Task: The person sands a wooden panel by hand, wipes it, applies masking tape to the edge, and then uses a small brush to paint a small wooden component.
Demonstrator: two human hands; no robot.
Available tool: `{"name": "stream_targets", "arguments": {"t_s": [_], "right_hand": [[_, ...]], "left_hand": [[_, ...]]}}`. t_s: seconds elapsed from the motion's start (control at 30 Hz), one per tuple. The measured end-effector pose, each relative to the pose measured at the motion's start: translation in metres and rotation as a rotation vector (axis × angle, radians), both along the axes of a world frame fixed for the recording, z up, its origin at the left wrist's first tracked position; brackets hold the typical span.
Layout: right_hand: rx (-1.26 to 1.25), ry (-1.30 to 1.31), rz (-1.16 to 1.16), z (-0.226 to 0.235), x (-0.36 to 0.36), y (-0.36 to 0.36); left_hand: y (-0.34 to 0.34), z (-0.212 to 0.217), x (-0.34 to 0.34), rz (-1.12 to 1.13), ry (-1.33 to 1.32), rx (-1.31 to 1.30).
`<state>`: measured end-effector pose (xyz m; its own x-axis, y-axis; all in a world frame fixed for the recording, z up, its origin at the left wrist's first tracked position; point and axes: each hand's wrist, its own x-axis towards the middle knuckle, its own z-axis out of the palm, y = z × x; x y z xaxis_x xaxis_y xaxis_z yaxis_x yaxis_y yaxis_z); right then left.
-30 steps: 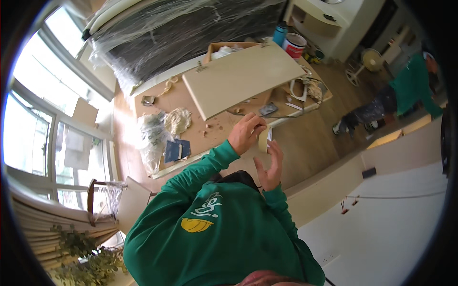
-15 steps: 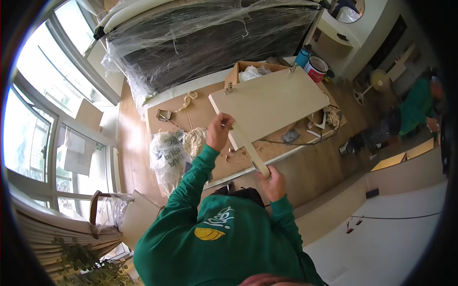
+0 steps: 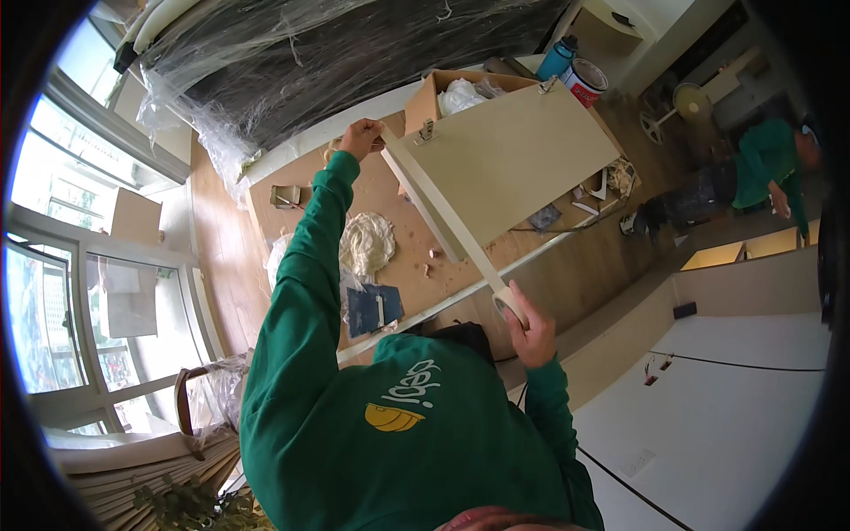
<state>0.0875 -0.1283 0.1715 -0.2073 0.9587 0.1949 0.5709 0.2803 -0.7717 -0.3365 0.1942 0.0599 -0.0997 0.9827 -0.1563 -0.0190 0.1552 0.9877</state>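
Near windows (image 3: 40,305), brown boarding (image 3: 412,243) bore a pale panel (image 3: 522,159); left hand (image 3: 361,139) pinched tape (image 3: 443,205), right hand (image 3: 534,332) its roll (image 3: 498,298).

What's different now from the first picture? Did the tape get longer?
Yes! The left hand moved forward and left, beside the board's far-left corner, holding the end of the tape strip. The right hand grips the tape roll, so a long strip now stretches between them. The pale board, blue bottle and red-and-white bucket stayed put.
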Motion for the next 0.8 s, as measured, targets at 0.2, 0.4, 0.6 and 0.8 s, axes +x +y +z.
{"name": "stream_targets", "arguments": {"t_s": [0.2,0.4,0.6,0.8], "right_hand": [[0.100,-0.039,0.025,-0.009,-0.010,0.015],[0.019,-0.011,0.002,-0.014,-0.022,0.022],[-0.025,-0.008,0.005,-0.026,-0.024,0.028],[-0.092,-0.012,0.004,-0.038,-0.026,0.018]], "left_hand": [[0.023,-0.014,-0.017,-0.052,-0.131,-0.153],[0.026,-0.021,-0.016,-0.140,-0.043,-0.155],[0.029,-0.034,-0.013,-0.073,-0.086,-0.019],[0.024,-0.046,-0.005,-0.050,-0.001,0.057]]}}
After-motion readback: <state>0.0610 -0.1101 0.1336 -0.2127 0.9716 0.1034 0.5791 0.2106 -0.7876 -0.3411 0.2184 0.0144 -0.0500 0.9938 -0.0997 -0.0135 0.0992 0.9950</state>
